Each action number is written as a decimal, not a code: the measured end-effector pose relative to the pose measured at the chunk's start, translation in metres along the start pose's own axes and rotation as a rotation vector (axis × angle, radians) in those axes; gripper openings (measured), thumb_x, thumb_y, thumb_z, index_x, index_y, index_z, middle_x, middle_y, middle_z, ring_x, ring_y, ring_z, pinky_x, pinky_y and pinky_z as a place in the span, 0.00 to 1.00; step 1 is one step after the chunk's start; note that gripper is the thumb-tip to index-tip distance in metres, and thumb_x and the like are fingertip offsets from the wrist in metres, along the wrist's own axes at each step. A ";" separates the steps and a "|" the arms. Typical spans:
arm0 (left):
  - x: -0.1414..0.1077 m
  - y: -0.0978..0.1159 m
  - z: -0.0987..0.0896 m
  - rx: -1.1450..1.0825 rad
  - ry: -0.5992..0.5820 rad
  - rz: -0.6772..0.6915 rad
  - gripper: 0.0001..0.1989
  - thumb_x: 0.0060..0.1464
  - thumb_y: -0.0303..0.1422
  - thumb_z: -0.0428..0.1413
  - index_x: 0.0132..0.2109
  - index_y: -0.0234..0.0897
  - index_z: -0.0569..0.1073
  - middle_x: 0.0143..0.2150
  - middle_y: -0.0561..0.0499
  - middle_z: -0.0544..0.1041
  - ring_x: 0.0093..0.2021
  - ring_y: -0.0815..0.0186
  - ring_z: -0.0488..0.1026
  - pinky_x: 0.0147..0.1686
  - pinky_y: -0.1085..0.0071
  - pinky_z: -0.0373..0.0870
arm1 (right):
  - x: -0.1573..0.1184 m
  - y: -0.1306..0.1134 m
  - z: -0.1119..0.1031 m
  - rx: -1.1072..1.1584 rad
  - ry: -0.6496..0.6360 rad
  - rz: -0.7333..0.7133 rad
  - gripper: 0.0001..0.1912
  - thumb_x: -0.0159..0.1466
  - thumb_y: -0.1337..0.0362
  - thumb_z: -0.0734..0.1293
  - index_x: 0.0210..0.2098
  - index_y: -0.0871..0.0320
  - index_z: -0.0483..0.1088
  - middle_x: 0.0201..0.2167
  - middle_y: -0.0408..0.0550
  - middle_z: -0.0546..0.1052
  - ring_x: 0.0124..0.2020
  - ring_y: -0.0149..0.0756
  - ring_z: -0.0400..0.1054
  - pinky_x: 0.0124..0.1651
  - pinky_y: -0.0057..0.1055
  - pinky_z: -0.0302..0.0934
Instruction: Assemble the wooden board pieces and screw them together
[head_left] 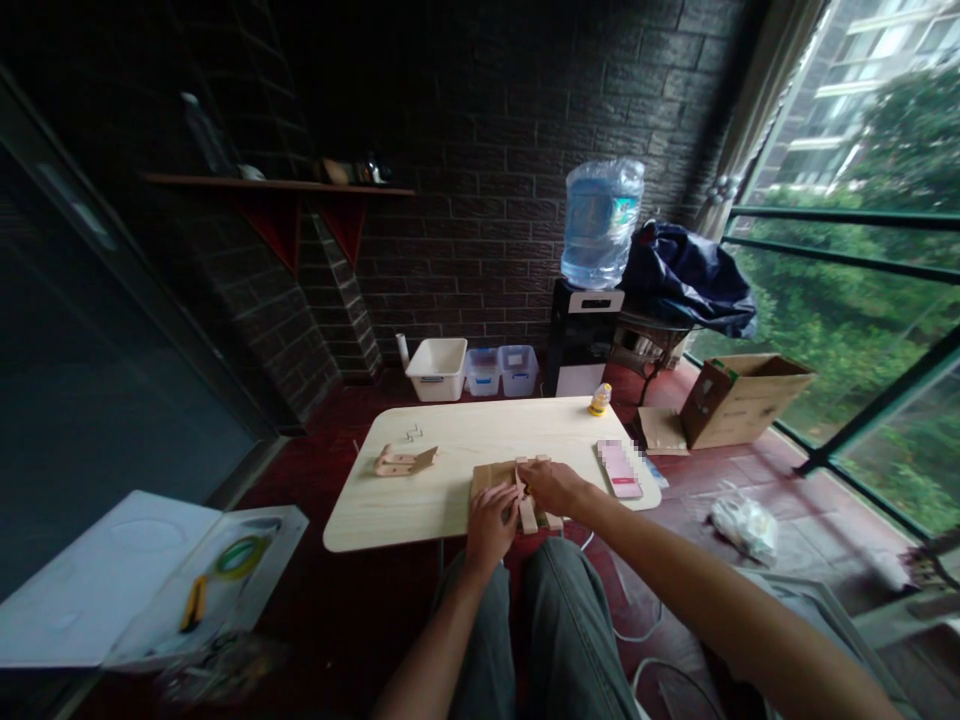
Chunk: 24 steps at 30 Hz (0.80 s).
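At the table's near edge, my left hand has bent fingers pressed together against a pale wooden strip, over a brown cardboard piece. My right hand comes in from the right, its fingers closed in a pinch just above the same strip. Something small and dark shows under those fingers, too small to name. A second wooden strip lies to the right, partly covered by my right hand. Farther left on the table stands a small wooden assembly with a slanted panel.
On the pale table lie bent metal pieces, a phone and a small yellow-based container. Plastic bins and a water dispenser stand behind. A cardboard box is right; an opened case is left.
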<state>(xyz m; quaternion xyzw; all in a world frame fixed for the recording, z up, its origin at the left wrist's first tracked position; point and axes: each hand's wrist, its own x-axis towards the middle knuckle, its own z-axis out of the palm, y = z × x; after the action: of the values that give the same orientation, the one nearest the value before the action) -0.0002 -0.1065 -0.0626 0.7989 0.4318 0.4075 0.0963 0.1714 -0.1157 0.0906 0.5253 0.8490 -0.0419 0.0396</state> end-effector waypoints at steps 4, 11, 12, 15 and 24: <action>0.000 0.001 0.001 0.019 0.036 -0.029 0.13 0.63 0.33 0.56 0.53 0.49 0.78 0.54 0.49 0.81 0.58 0.56 0.75 0.63 0.48 0.67 | 0.004 -0.006 -0.004 0.005 0.000 0.010 0.19 0.65 0.70 0.64 0.56 0.60 0.69 0.52 0.60 0.79 0.52 0.46 0.75 0.51 0.36 0.68; 0.000 0.002 -0.002 -0.003 0.025 -0.009 0.13 0.64 0.33 0.55 0.52 0.47 0.78 0.53 0.48 0.81 0.59 0.56 0.75 0.62 0.49 0.68 | 0.013 -0.013 0.003 -0.018 0.000 0.199 0.21 0.71 0.58 0.62 0.56 0.68 0.70 0.50 0.67 0.79 0.51 0.51 0.75 0.51 0.39 0.69; -0.001 0.002 -0.002 -0.002 0.036 -0.012 0.13 0.63 0.33 0.56 0.52 0.47 0.78 0.53 0.48 0.81 0.58 0.56 0.75 0.62 0.49 0.69 | 0.012 -0.014 0.002 -0.016 0.004 0.204 0.21 0.71 0.58 0.62 0.56 0.67 0.70 0.50 0.67 0.79 0.51 0.50 0.75 0.51 0.39 0.69; -0.002 0.002 -0.001 0.009 0.058 -0.019 0.14 0.62 0.32 0.57 0.53 0.47 0.78 0.54 0.49 0.81 0.58 0.56 0.75 0.61 0.49 0.69 | 0.006 -0.016 -0.005 0.006 0.011 0.161 0.20 0.68 0.61 0.64 0.56 0.65 0.69 0.50 0.64 0.79 0.51 0.48 0.75 0.52 0.38 0.68; -0.001 0.001 -0.002 -0.006 0.027 -0.023 0.14 0.63 0.31 0.56 0.53 0.47 0.77 0.54 0.49 0.81 0.59 0.57 0.75 0.62 0.49 0.69 | 0.007 -0.013 -0.009 0.005 -0.032 0.080 0.18 0.68 0.65 0.64 0.56 0.62 0.69 0.51 0.61 0.79 0.53 0.47 0.75 0.52 0.35 0.67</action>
<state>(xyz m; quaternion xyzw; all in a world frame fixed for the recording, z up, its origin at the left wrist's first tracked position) -0.0012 -0.1087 -0.0615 0.7880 0.4410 0.4183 0.0977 0.1564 -0.1147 0.0996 0.5580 0.8265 -0.0510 0.0537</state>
